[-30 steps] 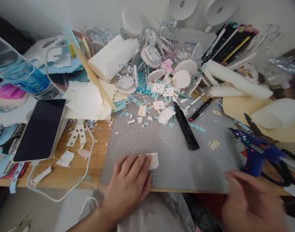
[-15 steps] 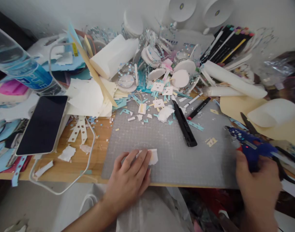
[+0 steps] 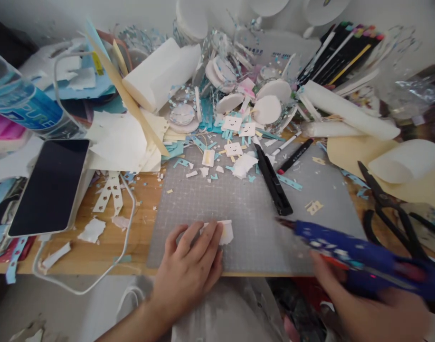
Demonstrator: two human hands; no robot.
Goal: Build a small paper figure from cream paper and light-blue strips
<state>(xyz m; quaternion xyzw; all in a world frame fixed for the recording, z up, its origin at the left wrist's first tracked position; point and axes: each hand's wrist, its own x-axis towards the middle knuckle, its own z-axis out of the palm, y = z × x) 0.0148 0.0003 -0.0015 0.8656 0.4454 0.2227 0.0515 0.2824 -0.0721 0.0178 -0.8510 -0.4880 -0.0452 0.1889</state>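
Note:
My left hand lies flat with fingers stretched out on a small white paper piece, pressing it to the grey cutting mat near the front edge. My right hand grips the handle of a blue hot glue gun at the lower right. The gun is blurred by motion, and its nozzle points left toward the white piece, a short way from it. Small white paper squares with smiling faces lie at the mat's far edge.
A black utility knife and a black marker lie on the mat. Black scissors rest at the right. A phone, white cable, water bottle, foam rolls and paper scraps crowd the table.
My right hand reached to the glue gun at the right, took hold of it and swung it left over the mat's front edge. My left hand stayed on the white piece.

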